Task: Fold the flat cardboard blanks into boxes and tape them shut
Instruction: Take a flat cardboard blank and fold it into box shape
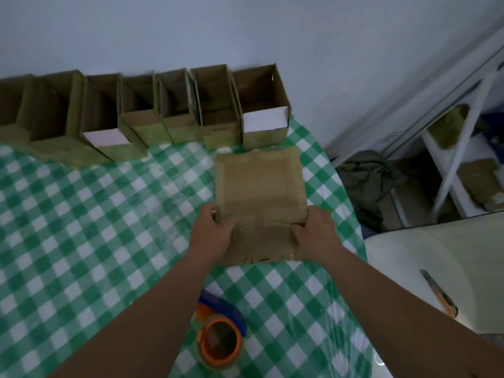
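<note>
Near the desk's (81,214) right edge, the left hand (211,231) and right hand (316,233) curl their fingers round the near end of a flat brown taped cardboard blank (260,186); both hands cover its near corners.

Near centre of table (109,214): cardboard box (260,186), gripped at its 6 o'clock end by left hand (211,231) at 7 o'clock and right hand (313,230) at 5 o'clock. At 12 o'clock, against wall (245,31): row of open boxes (152,110). At 6 o'clock, between forearms: tape dispenser (221,334). At 3 o'clock, off table: shelf unit (458,159).
</note>
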